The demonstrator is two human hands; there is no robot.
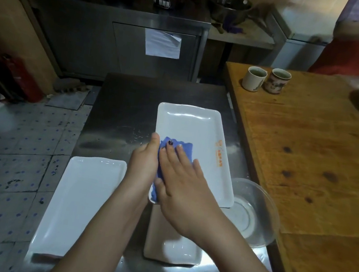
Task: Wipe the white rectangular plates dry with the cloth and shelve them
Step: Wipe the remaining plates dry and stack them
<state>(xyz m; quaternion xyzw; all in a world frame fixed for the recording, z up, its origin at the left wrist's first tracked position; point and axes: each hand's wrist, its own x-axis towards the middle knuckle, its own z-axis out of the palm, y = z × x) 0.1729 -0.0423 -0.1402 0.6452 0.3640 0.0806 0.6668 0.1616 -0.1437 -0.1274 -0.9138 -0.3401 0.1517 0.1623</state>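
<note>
Steel table (119, 95): we see a left plate (81, 202), a near plate (172, 247) — and a glass bowl (253, 213).
Wooden table (309, 154): two cups (254, 78).

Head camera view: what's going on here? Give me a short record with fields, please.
Action: right hand presses blue cloth flat on the white logo plate
Left hand: at that plate's left rim, fingers hidden
Other plates: left plate; near plate under the right forearm
Surface: steel table
Nearby: clear glass bowl; pale cup and patterned cup on wooden table
</note>
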